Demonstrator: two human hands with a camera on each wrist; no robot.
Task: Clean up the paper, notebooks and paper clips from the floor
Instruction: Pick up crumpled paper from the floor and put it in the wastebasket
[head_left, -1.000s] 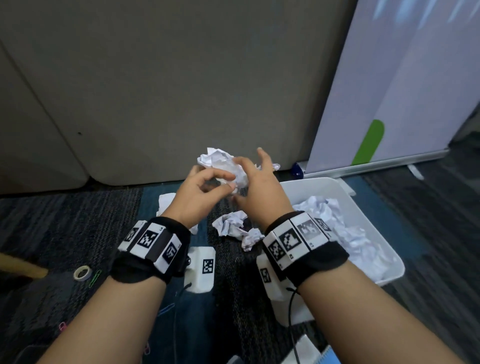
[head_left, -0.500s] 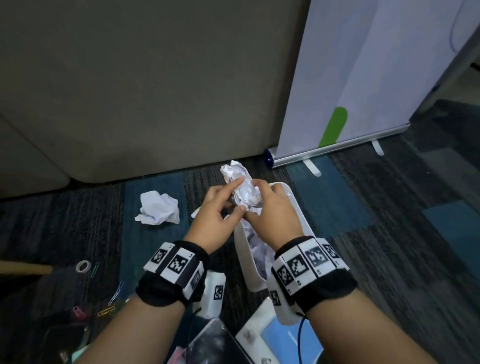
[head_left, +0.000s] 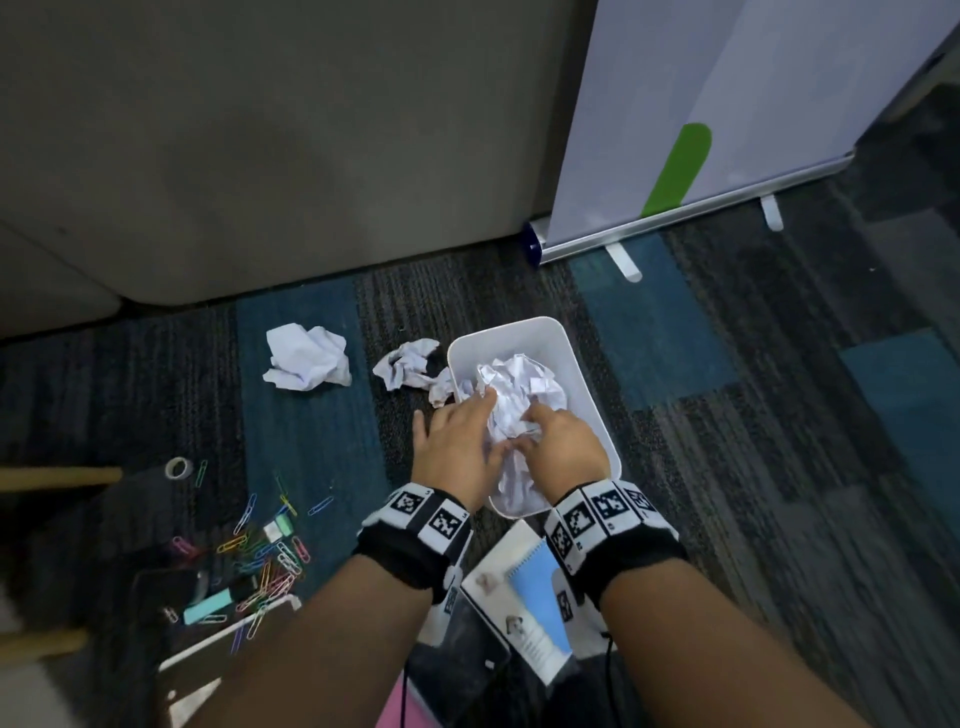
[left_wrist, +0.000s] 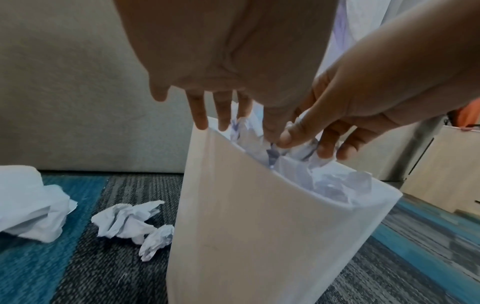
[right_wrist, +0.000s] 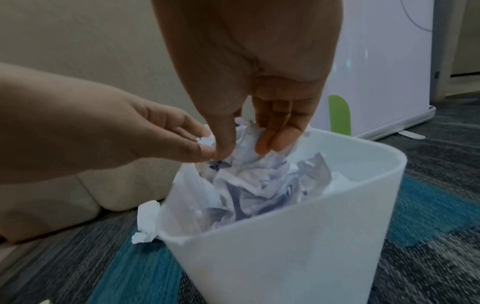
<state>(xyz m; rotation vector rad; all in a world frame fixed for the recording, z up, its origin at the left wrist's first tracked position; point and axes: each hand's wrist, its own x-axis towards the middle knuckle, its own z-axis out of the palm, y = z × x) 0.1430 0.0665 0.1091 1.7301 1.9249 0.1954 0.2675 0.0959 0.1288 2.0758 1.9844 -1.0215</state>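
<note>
1. Both hands were over a white bin (head_left: 582, 364) standing on the carpet, which was filled to the rim with crumpled paper (head_left: 519, 395).
2. The left hand (head_left: 457, 441) had its fingers extended downward and spread, the fingertips (left_wrist: 201, 121) touching the bin's left rim and the paper, the thumb beside the right thumb.
3. The right hand (head_left: 563, 447) pressed straight fingers (right_wrist: 270, 142) down into the top wad, its thumb against the paper; neither hand was clenched.
4. Two more paper balls lay on the floor left of the bin: a small one (head_left: 408, 364) just beside it and a larger one (head_left: 306, 356) further left.
5. Coloured paper clips (head_left: 265, 556) were scattered at near left, next to a tape roll (head_left: 179, 467).
6. A blue notebook (head_left: 535, 592) lay near the bin, under the right wrist.
</note>
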